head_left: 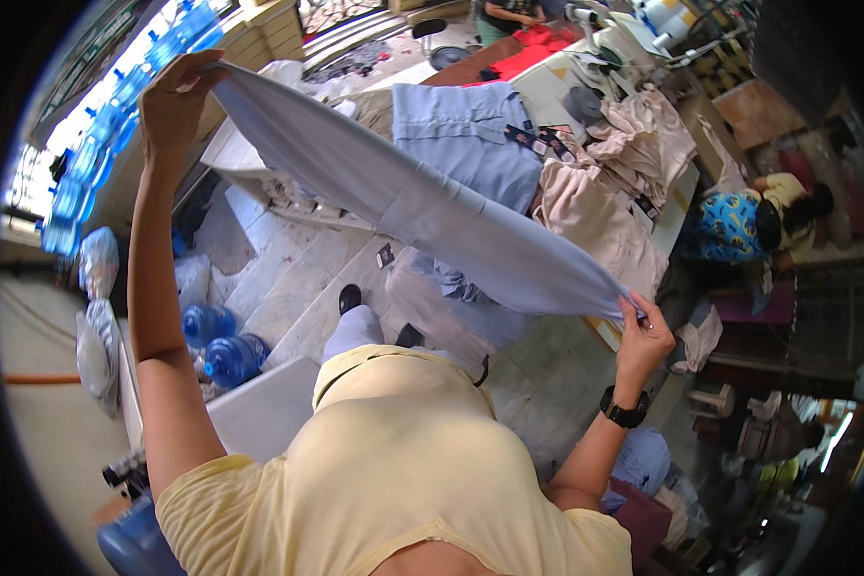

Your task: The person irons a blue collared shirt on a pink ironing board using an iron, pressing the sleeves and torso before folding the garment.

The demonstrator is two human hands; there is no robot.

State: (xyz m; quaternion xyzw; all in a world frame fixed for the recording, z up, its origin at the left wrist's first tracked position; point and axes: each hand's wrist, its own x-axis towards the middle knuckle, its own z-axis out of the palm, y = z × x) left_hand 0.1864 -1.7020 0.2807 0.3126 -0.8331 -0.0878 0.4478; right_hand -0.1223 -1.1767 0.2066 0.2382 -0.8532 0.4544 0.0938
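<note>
A long piece of light blue-grey cloth [394,197] hangs stretched in the air between my hands. My left hand [178,86], raised at the upper left, pinches its far end. At the right, my right hand [646,331] pinches the other end, fingers pressed together, with a dark watch on that wrist. The cloth slopes down from left to right and looks folded lengthwise. Behind it, a folded blue garment [461,120] lies on the work table, with dark printed tags [538,141] on it. Crumpled beige-pink garments [595,211] lie beside the blue one.
A sewing machine [586,19] and red cloth [538,48] are at the back. Blue water bottles [235,357] stand on the floor at my left, and several more line the far-left ledge. Other people [787,216] sit at the right. A clear plastic bag [442,298] lies before me.
</note>
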